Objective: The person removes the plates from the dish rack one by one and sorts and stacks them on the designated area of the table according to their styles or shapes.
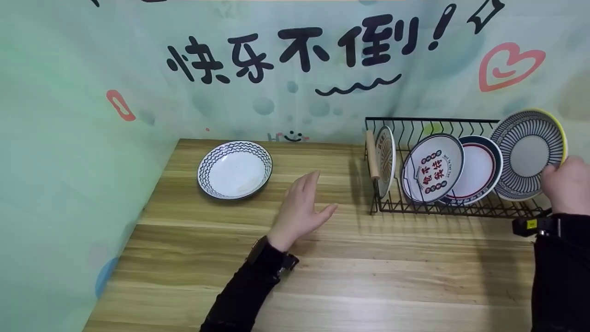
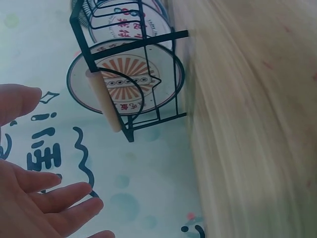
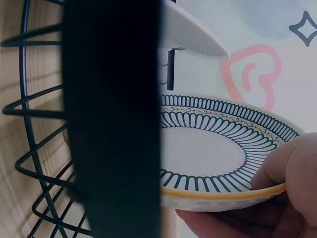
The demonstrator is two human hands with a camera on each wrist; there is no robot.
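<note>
My right hand point(image 1: 568, 184) pinches the rim of a yellow-edged plate point(image 1: 525, 157) with dark radiating stripes, at the right end of a black wire dish rack point(image 1: 442, 213). In the right wrist view the thumb point(image 3: 277, 166) lies on the plate's upper face and the fingers are beneath it; a dark band hides part of the plate. My left hand point(image 1: 298, 210) is above the table, fingers extended and thumb spread, holding nothing. It lies between the rack and a white bowl-like plate point(image 1: 235, 173) with a wavy dark border.
Inside the rack stand a plate with an orange sunburst point(image 2: 124, 79), a white plate with red characters point(image 1: 433, 168) and a plate with a dark blue rim point(image 1: 479, 173). A wooden handle point(image 1: 372, 154) is on the rack's left end. Behind hangs a printed pale green cloth point(image 1: 276, 110).
</note>
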